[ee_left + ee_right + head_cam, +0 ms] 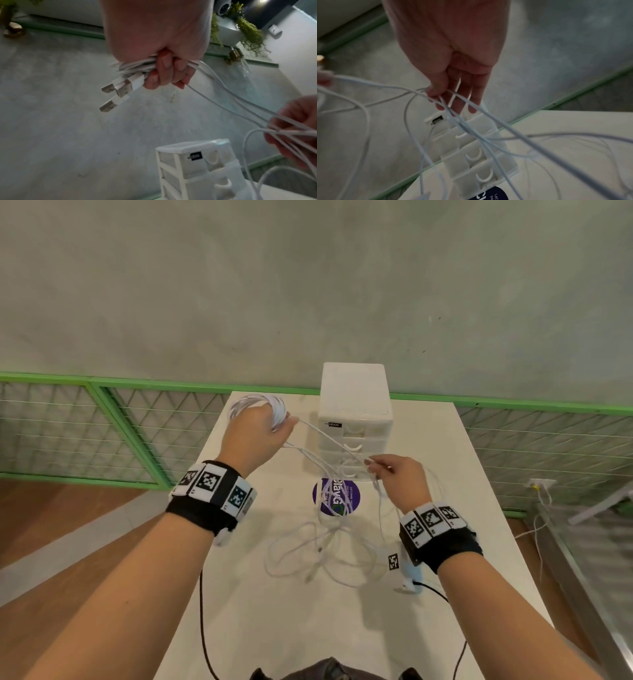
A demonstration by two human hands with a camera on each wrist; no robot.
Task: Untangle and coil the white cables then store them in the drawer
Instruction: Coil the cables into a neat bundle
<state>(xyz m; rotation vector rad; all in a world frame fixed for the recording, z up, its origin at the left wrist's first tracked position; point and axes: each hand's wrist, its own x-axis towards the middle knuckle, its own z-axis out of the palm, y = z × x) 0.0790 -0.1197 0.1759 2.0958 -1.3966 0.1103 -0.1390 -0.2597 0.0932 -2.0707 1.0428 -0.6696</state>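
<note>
My left hand (258,428) is raised over the table's far left and grips a coil of white cable (275,409); in the left wrist view the curled fingers (169,70) clamp the loops, with three USB plugs (118,88) sticking out. Several strands run from it to my right hand (394,474), which pinches them between thumb and fingers (436,92) in front of the white drawer unit (354,392). The rest of the white cables (325,546) lie tangled on the white table (274,628). All drawers of the drawer unit (476,152) look closed.
A round purple sticker (337,496) lies under the tangle. A green-framed mesh fence (85,422) runs behind the table. Black wrist-camera leads (203,628) hang off the near edge. A grey wall stands beyond.
</note>
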